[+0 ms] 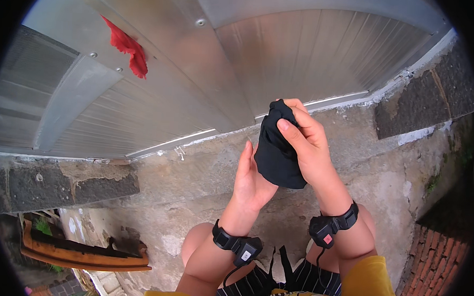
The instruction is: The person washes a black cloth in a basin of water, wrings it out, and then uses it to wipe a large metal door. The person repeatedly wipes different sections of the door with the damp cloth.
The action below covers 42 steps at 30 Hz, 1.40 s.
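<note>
A folded piece of black cloth is held up in front of me, before the foot of a metal gate. My right hand grips its upper part, the thumb pressed on the near side and fingers curled behind the top edge. The palm of my left hand lies against the lower left of the cloth from behind. Its thumb stands up, clear of the fabric, while the other fingers are hidden by the cloth. Each wrist wears a black strap with a small cabled device.
The riveted metal gate rises ahead, with a torn red scrap on it. Below runs a worn concrete ledge with dark stone blocks. An orange-brown curved object sits lower left; red bricks lie lower right.
</note>
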Each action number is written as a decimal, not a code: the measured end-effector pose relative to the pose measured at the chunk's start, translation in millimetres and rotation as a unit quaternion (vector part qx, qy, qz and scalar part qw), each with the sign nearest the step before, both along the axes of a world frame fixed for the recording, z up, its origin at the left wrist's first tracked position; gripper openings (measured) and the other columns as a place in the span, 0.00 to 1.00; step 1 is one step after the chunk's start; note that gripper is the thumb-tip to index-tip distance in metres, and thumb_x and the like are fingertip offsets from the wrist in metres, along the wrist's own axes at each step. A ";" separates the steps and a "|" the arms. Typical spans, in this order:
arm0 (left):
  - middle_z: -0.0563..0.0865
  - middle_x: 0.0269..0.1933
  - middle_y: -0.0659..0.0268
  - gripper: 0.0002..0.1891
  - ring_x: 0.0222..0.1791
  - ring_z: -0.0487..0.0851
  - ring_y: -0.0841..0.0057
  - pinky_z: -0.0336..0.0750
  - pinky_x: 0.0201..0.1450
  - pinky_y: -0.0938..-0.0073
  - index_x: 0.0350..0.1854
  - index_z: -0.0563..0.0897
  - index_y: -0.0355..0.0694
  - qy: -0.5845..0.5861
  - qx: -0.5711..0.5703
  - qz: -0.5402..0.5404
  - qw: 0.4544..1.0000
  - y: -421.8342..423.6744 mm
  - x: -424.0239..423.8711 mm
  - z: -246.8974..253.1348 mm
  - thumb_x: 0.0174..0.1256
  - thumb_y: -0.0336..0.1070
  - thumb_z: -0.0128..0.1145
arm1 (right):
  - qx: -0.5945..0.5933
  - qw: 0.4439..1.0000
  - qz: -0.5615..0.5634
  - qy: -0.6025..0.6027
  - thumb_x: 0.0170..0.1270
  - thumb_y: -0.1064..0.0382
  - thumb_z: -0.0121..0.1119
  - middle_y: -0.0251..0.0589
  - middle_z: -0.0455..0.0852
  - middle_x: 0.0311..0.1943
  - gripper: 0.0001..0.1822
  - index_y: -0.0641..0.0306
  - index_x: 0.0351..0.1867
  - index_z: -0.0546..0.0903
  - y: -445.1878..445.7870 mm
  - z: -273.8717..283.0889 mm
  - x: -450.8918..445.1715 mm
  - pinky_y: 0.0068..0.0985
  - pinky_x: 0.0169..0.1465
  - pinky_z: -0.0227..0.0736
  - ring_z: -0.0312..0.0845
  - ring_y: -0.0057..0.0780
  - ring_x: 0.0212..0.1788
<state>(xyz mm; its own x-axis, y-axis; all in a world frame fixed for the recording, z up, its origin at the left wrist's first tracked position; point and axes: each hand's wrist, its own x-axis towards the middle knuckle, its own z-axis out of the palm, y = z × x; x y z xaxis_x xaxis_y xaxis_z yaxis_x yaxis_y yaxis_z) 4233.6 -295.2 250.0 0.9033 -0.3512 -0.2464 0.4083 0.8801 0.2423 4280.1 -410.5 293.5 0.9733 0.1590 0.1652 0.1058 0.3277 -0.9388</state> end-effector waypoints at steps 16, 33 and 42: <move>0.65 0.66 0.66 0.36 0.65 0.65 0.72 0.60 0.65 0.68 0.70 0.52 0.47 -0.155 0.158 0.113 0.969 6.9 19.7 51.4 0.60 0.33 0.54 | -0.410 0.841 -0.172 -0.308 0.55 0.72 0.56 0.46 0.64 0.55 0.20 0.61 0.52 0.73 31.8 61.9 35.8 0.36 0.47 0.72 0.68 0.47 0.51; 0.67 0.65 0.64 0.31 0.64 0.65 0.74 0.58 0.66 0.70 0.68 0.56 0.43 -0.130 0.203 0.097 0.966 13.2 28.4 29.5 0.64 0.37 0.53 | -0.522 0.780 -0.232 -0.257 0.55 0.68 0.57 0.39 0.67 0.53 0.18 0.50 0.49 0.78 41.3 8.4 34.8 0.35 0.39 0.76 0.66 0.43 0.50; 0.80 0.43 0.67 0.14 0.46 0.76 0.84 0.70 0.50 0.82 0.47 0.74 0.34 -0.177 0.423 0.168 0.873 9.7 24.2 19.7 0.60 0.27 0.60 | -0.026 0.988 -0.009 0.154 0.67 0.63 0.51 0.33 0.81 0.43 0.13 0.66 0.49 0.77 -19.9 13.7 10.0 0.18 0.50 0.68 0.75 0.20 0.43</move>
<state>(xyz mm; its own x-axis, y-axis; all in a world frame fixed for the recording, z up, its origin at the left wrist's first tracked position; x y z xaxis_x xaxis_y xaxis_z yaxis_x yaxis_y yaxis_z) 4257.7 -285.6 269.8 0.9922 0.1216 0.0259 -0.0707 0.3808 0.9220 4290.1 -430.4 307.2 0.9792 0.1408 -0.1462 -0.1809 0.2783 -0.9433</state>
